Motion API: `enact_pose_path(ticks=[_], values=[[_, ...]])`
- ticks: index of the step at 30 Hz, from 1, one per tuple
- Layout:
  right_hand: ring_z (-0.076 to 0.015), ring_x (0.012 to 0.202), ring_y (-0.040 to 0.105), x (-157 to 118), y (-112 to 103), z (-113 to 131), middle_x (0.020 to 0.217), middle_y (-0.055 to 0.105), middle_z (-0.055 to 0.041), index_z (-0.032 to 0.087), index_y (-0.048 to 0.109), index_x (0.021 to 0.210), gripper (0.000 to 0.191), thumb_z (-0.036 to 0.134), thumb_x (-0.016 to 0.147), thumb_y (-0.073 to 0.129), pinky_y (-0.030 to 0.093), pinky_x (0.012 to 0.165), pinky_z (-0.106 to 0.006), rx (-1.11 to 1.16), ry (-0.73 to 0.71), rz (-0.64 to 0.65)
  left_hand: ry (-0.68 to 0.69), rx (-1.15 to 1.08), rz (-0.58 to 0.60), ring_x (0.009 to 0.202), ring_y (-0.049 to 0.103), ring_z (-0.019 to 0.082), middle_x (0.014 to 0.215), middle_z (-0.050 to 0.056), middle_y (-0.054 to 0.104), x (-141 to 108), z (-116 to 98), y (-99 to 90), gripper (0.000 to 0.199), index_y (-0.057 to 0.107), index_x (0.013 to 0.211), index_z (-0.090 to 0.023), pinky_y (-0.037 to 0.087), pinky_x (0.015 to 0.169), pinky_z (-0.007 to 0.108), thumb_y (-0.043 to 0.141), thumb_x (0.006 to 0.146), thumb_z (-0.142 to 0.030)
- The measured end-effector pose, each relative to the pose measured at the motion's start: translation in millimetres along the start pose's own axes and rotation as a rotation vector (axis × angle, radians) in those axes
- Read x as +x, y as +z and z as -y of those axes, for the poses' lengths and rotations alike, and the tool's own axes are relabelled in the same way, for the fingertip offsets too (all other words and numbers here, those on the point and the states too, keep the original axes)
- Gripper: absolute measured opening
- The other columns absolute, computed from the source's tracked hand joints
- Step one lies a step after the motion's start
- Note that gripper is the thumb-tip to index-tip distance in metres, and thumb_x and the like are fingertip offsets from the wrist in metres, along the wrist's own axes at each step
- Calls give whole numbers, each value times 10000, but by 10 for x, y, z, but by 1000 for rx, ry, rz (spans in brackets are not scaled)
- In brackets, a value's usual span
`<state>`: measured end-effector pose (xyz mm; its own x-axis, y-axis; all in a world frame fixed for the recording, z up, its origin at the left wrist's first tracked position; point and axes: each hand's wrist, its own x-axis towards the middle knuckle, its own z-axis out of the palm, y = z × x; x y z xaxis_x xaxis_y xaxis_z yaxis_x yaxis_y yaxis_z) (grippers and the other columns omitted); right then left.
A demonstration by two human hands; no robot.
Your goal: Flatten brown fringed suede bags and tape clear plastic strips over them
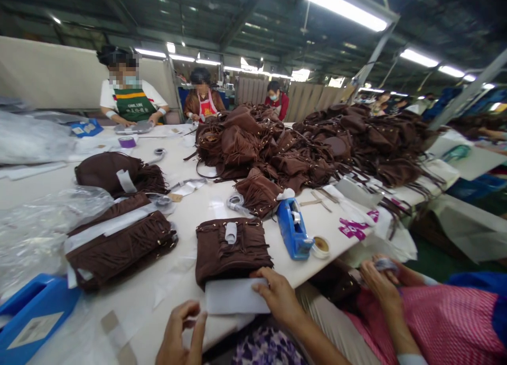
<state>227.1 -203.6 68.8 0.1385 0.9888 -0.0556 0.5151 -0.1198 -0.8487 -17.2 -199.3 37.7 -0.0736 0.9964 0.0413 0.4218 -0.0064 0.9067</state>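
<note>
My right hand [280, 297] pinches the right end of a folded white paper strip [235, 297] between thumb and fingers at the table's near edge. To the left of the strip is my left hand [182, 330], its curled fingers apart, with nothing visible in them. Just beyond the strip lies a dark brown fringed bag [232, 254] with metal eyelets and a small roll of white wrapping on its front. A blue tape dispenser [293, 230] stands to the right of that bag, beside a roll of tape [320, 246].
More brown bags [122, 243] lie at the left near clear plastic bags [35, 233]. Another blue dispenser [37, 317] stands at the lower left. A large bag pile [253, 138] covers the table's far middle. Co-workers sit around; one's hands [380, 275] are at my right.
</note>
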Motion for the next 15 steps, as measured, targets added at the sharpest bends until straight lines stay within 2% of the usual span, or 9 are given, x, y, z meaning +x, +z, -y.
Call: enact_pose_path(ticks=[1, 3, 5, 9, 12, 15], values=[[-220, 965, 621, 8, 12, -13, 982, 691, -31, 211, 684, 976, 189, 212, 832, 562, 425, 849, -313, 14, 8, -13, 160, 95, -30, 1038, 638, 259, 1201, 85, 634, 121, -30, -53, 482, 582, 1166, -239, 524, 947, 457, 580, 828, -583], [-216, 942, 619, 12, 33, -29, 964, 689, -22, 215, 676, 958, 166, 226, 839, 560, 428, 827, -305, 56, 26, -42, 409, 246, -6, 1230, 536, 278, 1334, 98, 552, 372, -94, -92, 526, 503, 1313, -242, 438, 1070, 497, 563, 867, -516], [-209, 903, 617, 5, 59, -44, 930, 684, -11, 215, 656, 937, 133, 243, 835, 575, 435, 791, -294, 103, 60, -88, 540, 357, 85, 1316, 464, 269, 1392, 93, 509, 593, -130, -58, 534, 436, 1388, -255, 389, 1119, 505, 532, 906, -461], [-201, 798, 607, -21, 199, -133, 841, 649, 3, 209, 597, 933, 162, 270, 788, 640, 458, 732, -294, 162, 171, -298, 621, 474, 219, 1228, 536, 251, 1292, 75, 581, 836, -56, 70, 412, 489, 1297, -259, 454, 1057, 477, 506, 930, -445], [-207, 887, 636, -31, 380, -242, 933, 655, -17, 214, 556, 1002, 247, 277, 782, 649, 499, 810, -310, 288, 189, -471, 662, 538, 218, 1159, 569, 270, 1224, 85, 607, 888, 47, 130, 397, 501, 1231, -236, 484, 996, 479, 529, 913, -472], [-207, 990, 654, -21, 534, -319, 1055, 661, -48, 218, 530, 1080, 314, 258, 787, 636, 515, 891, -328, 368, 177, -570, 727, 597, 202, 1114, 581, 279, 1187, 101, 609, 915, 115, 171, 387, 494, 1203, -211, 494, 951, 462, 549, 905, -451]])
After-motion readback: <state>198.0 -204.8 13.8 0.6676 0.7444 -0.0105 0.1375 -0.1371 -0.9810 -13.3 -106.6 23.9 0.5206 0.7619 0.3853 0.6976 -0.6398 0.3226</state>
